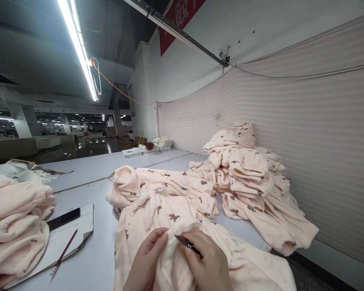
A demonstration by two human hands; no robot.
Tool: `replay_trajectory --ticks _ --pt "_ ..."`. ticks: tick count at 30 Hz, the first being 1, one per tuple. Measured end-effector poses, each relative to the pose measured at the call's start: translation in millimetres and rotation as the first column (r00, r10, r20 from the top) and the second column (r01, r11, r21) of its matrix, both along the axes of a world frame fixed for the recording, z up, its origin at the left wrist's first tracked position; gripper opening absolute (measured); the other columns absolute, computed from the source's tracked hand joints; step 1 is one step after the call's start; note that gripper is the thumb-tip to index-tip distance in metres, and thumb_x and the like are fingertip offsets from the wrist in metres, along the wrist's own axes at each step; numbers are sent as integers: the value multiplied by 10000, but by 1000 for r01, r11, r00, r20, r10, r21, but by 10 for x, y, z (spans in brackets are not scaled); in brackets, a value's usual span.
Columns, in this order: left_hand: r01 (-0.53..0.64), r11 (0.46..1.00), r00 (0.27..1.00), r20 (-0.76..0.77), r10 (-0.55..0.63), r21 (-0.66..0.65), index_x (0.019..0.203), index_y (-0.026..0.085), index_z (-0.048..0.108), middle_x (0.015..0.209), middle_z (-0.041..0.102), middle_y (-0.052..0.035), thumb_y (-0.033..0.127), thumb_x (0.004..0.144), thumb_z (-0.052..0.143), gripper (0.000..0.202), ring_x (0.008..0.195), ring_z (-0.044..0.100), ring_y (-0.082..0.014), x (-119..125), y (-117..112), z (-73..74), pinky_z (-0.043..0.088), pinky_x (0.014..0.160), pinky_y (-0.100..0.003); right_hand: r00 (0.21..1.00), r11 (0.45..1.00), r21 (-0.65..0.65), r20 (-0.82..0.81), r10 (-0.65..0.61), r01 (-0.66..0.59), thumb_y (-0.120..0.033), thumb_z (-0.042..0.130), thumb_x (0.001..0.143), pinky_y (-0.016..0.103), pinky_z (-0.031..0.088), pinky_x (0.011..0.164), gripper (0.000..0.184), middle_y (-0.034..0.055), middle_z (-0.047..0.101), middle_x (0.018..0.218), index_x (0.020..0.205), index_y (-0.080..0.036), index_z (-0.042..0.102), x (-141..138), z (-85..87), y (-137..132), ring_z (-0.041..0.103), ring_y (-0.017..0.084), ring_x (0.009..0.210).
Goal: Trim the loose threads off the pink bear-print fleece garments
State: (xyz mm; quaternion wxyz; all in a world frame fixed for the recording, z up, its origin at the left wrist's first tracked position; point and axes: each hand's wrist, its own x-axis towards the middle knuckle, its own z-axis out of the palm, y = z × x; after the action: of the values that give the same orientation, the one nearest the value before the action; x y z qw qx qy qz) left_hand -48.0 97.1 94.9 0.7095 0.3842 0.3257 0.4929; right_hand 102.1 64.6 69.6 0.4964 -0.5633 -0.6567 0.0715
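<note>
Fingers of the left hand pinch a pale fleece garment at bottom centre, apparently to steady its fold, while the right hand grips a dark pointed tool (tip beside the fold).

A garment workshop: heaps of matching pink clothes lie on a long tabletop, paper sheets beside one heap. A tube light hangs overhead; the wall bears a red banner. Beyond, a wide, shiny floor runs back past pillars under many ceiling lights.
</note>
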Motion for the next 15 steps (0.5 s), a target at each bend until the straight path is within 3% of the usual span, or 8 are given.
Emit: replay_trajectory --ticks 4,7,15 --pt "-29 999 1000 11 30 -29 845 213 606 759 716 32 357 671 766 277 824 668 -188 1 13 -20 475 635 -225 989 999 -47 -143 -32 26 -270 579 816 262 508 790 221 1 710 973 1003 -292 695 112 -52 -1 661 195 911" --pt "-23 998 999 21 25 -66 854 214 600 780 713 23 352 660 774 295 818 674 -195 23 4 14 479 630 -231 988 998 -20 -140 -70 68 -253 601 781 277 510 814 247 23 711 1012 1007 -267 699 138 -68 15 658 214 946" --pt "30 994 993 112 -18 -105 821 211 580 752 721 6 336 618 805 328 801 693 -216 73 37 2 508 725 -294 992 1000 -10 -122 16 -17 -190 620 766 297 519 844 216 50 724 1023 943 -242 731 69 41 113 662 231 974"
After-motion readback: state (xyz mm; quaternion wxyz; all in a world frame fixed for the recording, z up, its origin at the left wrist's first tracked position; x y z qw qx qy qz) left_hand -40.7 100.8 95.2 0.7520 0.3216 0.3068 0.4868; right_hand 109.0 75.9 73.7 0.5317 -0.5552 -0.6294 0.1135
